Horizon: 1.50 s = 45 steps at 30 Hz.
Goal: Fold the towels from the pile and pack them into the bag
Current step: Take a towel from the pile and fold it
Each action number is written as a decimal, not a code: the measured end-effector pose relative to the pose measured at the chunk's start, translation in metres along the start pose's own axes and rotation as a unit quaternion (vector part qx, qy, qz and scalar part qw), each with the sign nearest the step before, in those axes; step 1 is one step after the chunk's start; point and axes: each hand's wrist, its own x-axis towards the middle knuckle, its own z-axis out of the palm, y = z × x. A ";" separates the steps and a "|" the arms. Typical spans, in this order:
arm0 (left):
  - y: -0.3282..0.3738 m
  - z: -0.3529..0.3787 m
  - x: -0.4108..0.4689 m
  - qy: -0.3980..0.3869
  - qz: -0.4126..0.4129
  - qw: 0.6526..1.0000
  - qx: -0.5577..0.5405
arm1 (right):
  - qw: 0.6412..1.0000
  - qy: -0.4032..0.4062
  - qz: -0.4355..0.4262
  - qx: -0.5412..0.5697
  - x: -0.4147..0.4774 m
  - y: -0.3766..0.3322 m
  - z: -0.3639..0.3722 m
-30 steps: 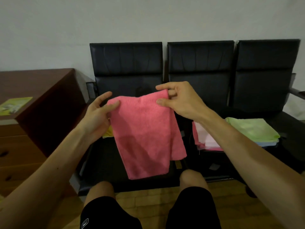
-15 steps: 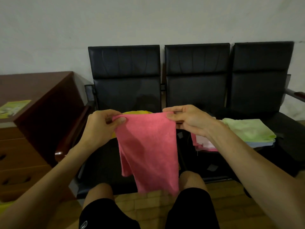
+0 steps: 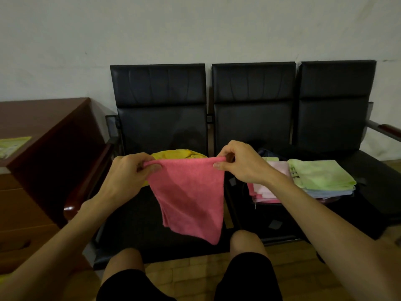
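Hands (image 3: 128, 172) (image 3: 240, 166) pinch a pink towel (image 3: 191, 192) before black chairs (image 3: 253, 101) along a wall (image 3: 195, 29).

Pretty dim in here tbh. Plain white wall (image 3: 152, 29), black three-seat bench (image 3: 252, 101) against it, reddish wooden desk (image 3: 43, 118) with drawers on the left, wood plank floor (image 3: 186, 276).

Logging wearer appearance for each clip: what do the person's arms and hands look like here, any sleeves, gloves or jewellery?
The left forearm and right forearm are bare, with no sleeves in view. The left hand and right hand wear no gloves; no rings, watch or wristband show. The only clothing visible is black shorts.
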 end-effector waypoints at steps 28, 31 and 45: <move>0.057 -0.001 -0.003 0.004 -0.045 0.941 -0.334 | 0.829 -0.100 0.116 0.537 -0.029 0.009 0.027; 0.058 0.005 0.004 0.041 -0.014 0.946 -0.322 | 0.821 -0.223 0.130 0.509 -0.058 0.003 0.084; -0.006 0.032 -0.019 -0.074 -0.412 0.606 -0.677 | 0.617 -0.160 0.214 0.740 -0.071 -0.022 0.115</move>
